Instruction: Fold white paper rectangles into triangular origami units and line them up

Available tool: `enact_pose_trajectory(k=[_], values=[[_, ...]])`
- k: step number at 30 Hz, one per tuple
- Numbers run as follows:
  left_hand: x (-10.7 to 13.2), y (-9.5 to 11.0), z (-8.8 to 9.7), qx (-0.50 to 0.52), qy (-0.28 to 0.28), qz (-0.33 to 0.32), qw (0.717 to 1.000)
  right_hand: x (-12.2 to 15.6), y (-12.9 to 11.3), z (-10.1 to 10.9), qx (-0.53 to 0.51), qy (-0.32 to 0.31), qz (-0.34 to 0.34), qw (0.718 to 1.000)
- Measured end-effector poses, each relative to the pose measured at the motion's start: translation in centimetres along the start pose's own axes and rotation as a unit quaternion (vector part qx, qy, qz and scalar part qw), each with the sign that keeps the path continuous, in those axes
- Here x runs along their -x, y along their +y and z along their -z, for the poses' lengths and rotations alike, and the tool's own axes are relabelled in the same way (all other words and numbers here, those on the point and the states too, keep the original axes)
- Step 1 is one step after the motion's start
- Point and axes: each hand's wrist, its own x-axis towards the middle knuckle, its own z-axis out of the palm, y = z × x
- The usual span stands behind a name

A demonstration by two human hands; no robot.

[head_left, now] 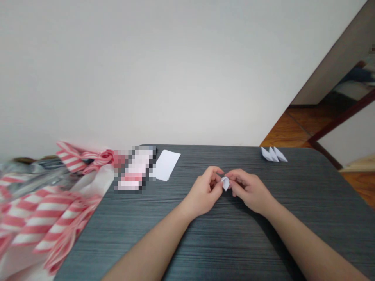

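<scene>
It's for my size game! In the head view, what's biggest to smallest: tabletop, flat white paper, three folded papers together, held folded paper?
1. Tabletop
2. Flat white paper
3. Three folded papers together
4. Held folded paper

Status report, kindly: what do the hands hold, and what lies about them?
Left hand, right hand: both pinching folded paper. White paper, ahead left. Three folded pieces, ahead right.

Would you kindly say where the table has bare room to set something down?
Bare tabletop lies between the white paper and the folded pieces, beyond the left hand and right hand, and outside the left forearm and right forearm. It is crowded where the pixelated item lies beside the paper, and where both hands hold a small folded piece.
</scene>
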Motion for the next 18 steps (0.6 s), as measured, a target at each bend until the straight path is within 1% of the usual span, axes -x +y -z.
enact_pose_trajectory(k=[3, 5, 9, 13, 15, 18], values=[[-0.03, -0.14, -0.12, 0.060, 0.003, 0.014, 0.998, -0.06, -0.02, 0.14, -0.007, 0.002, -0.003, 1.000], [-0.05, -0.17, -0.16, 0.085, 0.007, 0.020, 0.996, -0.12, -0.02, 0.22, -0.018, 0.003, 0.011, 1.000], [-0.06, -0.23, -0.21, 0.118, 0.001, 0.017, 0.993, -0.22, -0.13, 0.45, -0.029, 0.003, 0.055, 0.998], [-0.16, -0.40, -0.29, 0.127, 0.006, 0.038, 0.991, -0.16, -0.34, 0.66, -0.030, -0.008, 0.074, 0.997], [-0.26, -0.56, -0.33, 0.121, 0.009, 0.044, 0.992, -0.10, -0.26, 0.54, -0.028, -0.010, 0.066, 0.997], [-0.39, -0.77, -0.36, 0.118, 0.007, 0.039, 0.992, -0.03, 0.15, 0.06, -0.048, -0.003, 0.013, 0.999]])
